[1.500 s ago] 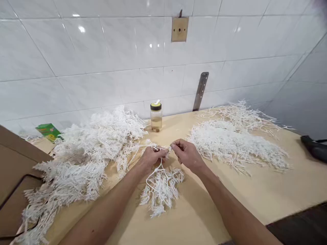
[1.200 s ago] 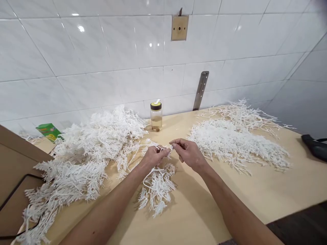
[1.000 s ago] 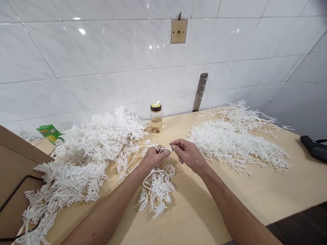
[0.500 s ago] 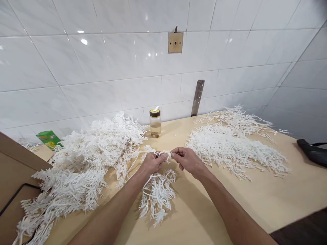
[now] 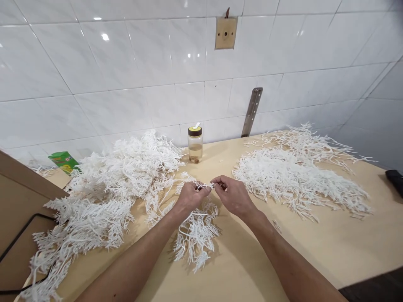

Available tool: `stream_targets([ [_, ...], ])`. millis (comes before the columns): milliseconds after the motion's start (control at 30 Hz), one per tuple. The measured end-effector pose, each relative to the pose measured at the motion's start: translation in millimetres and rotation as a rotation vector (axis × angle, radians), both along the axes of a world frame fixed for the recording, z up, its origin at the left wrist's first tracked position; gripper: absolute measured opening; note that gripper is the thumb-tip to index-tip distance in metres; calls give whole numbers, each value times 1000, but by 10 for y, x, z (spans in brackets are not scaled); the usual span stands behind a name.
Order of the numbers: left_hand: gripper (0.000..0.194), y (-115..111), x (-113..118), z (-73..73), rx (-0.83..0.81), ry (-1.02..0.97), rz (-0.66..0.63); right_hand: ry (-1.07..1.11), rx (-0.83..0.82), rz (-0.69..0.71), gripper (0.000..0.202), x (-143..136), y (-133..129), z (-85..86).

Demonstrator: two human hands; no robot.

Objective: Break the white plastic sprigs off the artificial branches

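My left hand (image 5: 191, 196) is closed on a white branching plastic sprig, its thumb and index finger pinching the stem. Part of this sprig (image 5: 197, 235) hangs below the hand onto the table. Close by on the right, my right hand (image 5: 232, 193) has its thumb and index fingertips pinched at the end of a small white twig of the sprig. On the left lies a large heap of white branched sprigs (image 5: 126, 172), with a strand running toward my left hand. A flatter pile of loose white twigs (image 5: 292, 180) lies on the right.
A clear jar (image 5: 195, 147) with a dark lid and liquid stands near the wall. Behind it, a metal strip (image 5: 252, 112) leans on the tiles. At left are a green box (image 5: 64, 162) and a brown board (image 5: 25, 209). A dark object (image 5: 395, 181) lies at the right edge.
The view has shifted slightly down and left. A small white twig now lies on the table beside my right forearm. Both hands stay close together at the sprig.
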State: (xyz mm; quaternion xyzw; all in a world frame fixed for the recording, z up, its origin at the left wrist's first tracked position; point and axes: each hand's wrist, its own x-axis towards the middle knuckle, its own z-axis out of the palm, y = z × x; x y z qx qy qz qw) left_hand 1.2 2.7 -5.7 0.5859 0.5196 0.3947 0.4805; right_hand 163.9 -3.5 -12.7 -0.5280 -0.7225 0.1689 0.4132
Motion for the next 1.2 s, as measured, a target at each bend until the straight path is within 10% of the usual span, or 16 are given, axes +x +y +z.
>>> stream_targets([
  [167, 47, -33, 3, 12, -291, -187, -165, -184, 166, -83, 23, 66, 115, -85],
  [400, 46, -4, -2, -55, -211, -303, -148, -6, 30, -506, 23, 565, 254, -31],
  [667, 44, 25, -17, -50, -205, -334, -66, 316, -317, 178, 35, 131, -1, 89],
  [1200, 46, -8, 23, -49, -162, -309, -34, 285, -238, 32, 30, -33, -18, 90],
])
